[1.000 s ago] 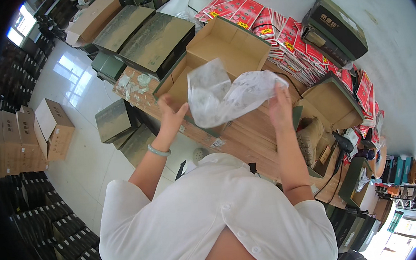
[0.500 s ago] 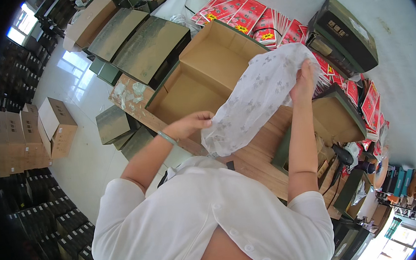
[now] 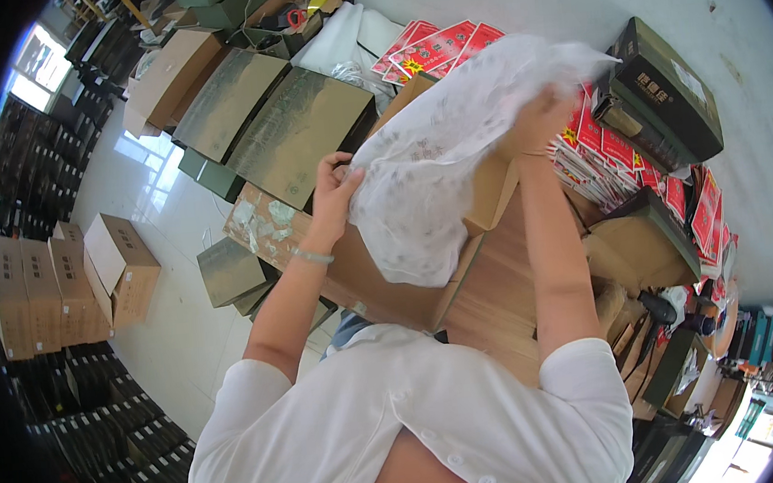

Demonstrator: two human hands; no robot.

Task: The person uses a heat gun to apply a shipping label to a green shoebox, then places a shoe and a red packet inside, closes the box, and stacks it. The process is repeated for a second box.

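Observation:
A thin white sheet (image 3: 418,175) with a faint grey print, tissue-like, spreads between my hands above an open cardboard box (image 3: 491,183). Much of the box is hidden under it; tan inner walls show at the right and front. My left hand (image 3: 336,200) pinches the sheet's left edge between thumb and fingers. At the upper right, my right hand (image 3: 541,122) is smeared by motion but stays closed at the sheet's far end, part of it covered by the folds. The sheet billows, its lower edge hanging toward me.
Dusty dark boxes (image 3: 301,139) stand left of the open box. Red printed packets (image 3: 598,157) lie piled along the wall, with a dark box (image 3: 665,92) on top. Another open box (image 3: 641,240) and a black hair dryer (image 3: 657,306) sit at right. Cartons (image 3: 121,267) stand on the floor.
The sheet has swung up and spread wider over the open box. My left hand has moved up and away from me; my right hand has shifted slightly left. The box's near edge is closer.

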